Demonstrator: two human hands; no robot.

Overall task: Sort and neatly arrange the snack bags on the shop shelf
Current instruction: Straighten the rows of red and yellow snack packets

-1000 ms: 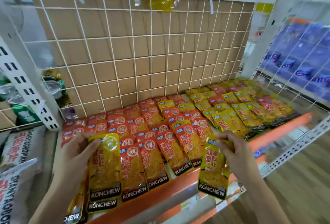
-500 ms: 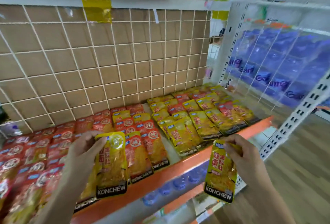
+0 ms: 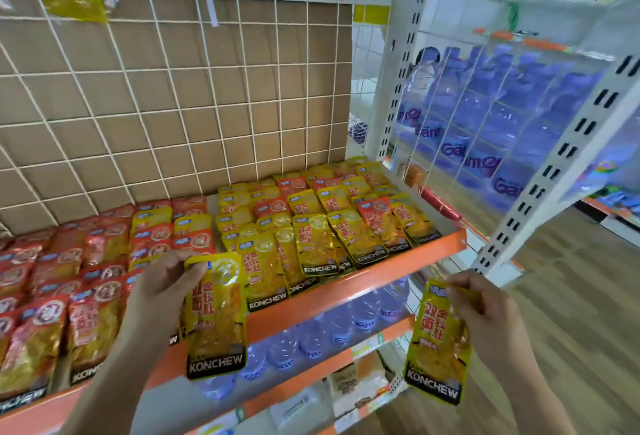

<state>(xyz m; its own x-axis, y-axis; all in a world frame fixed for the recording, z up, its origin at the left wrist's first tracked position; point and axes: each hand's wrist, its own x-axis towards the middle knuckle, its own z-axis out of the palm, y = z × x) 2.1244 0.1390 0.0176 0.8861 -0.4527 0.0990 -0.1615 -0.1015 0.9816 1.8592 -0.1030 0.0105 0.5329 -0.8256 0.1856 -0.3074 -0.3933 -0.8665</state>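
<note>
My left hand [image 3: 157,290] pinches the top of a yellow KONCHEW snack bag [image 3: 216,320], which hangs over the orange front lip of the shelf [image 3: 374,277]. My right hand [image 3: 485,313] holds a second yellow KONCHEW bag [image 3: 434,348] by its top corner, out in front of the shelf and lower right of it. On the shelf, several red bags [image 3: 65,282] lie in rows at the left. Several yellow bags [image 3: 318,237] lie at the right, with a few red ones mixed among them.
A white wire grid over brown cardboard [image 3: 173,98] backs the shelf. Below it, a lower shelf holds blue-capped water bottles [image 3: 311,334]. A white upright post [image 3: 540,188] and wrapped packs of water [image 3: 485,129] stand to the right. Wooden floor [image 3: 571,313] lies lower right.
The view has swung right, so the red bags slid left and the yellow rows came to the middle. Both hands keep their yellow bags, carried rightwards along the shelf front.
</note>
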